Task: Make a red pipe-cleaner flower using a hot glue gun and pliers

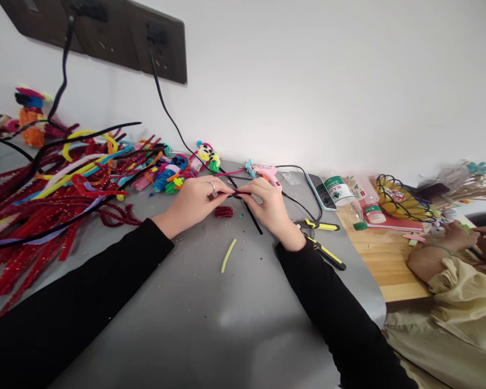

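Fingertips meet over the grey table [194, 313] as my left hand [198, 201] and my right hand [266, 205] pinch a black pipe cleaner [253, 217]. Its loose end slants down to the right below my right hand; the part between the fingertips is small and mostly covered. Just under the hands lies a dark red coiled pipe cleaner piece [224, 212]. Closer to me is a short yellow-green pipe cleaner [228, 256]. Yellow-and-black pliers [328, 251] rest by my right wrist, with their handles apart.
Loose pipe cleaners [60, 183] are heaped at the left, with fuzzy figures [204, 154] near the wall. Behind my right hand are a pink glue gun [267, 174] and its cord. A phone [322, 192] and bottles [342, 194] stand right; another person's arm [441, 259] is beyond.
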{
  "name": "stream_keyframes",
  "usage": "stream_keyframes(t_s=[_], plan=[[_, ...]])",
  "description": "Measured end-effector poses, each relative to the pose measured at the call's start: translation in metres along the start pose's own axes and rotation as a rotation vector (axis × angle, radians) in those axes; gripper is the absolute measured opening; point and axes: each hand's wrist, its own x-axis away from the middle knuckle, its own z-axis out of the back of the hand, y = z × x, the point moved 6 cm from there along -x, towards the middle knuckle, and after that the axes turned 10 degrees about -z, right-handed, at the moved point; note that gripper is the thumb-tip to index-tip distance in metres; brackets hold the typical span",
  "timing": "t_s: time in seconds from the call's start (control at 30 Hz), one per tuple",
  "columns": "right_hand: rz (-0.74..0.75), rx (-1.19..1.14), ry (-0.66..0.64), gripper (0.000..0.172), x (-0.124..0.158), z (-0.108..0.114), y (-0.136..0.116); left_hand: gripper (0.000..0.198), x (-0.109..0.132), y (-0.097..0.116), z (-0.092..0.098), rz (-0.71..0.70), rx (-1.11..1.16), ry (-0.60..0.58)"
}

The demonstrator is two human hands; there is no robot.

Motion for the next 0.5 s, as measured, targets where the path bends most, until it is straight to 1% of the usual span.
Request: stream_keyframes(t_s=[0.2, 0.37, 0.5], plan=[[0.001, -0.002, 0.0, 0.016, -0.0005, 0.0011, -0.0013, 0.021, 0.0004, 0.0013, -0.0001, -0.03, -0.004, 0.016], [-0.02, 0.006, -0.011, 0.016, -0.0001, -0.0012, 0.0016, 0.023, 0.0004, -0.0006, -0.0018, -0.011, -0.009, -0.017], [-0.021, 0.004, -0.016, 0.016, -0.0001, -0.0021, 0.0024, 0.023, 0.0005, -0.0004, -0.0019, -0.022, -0.018, -0.019]])
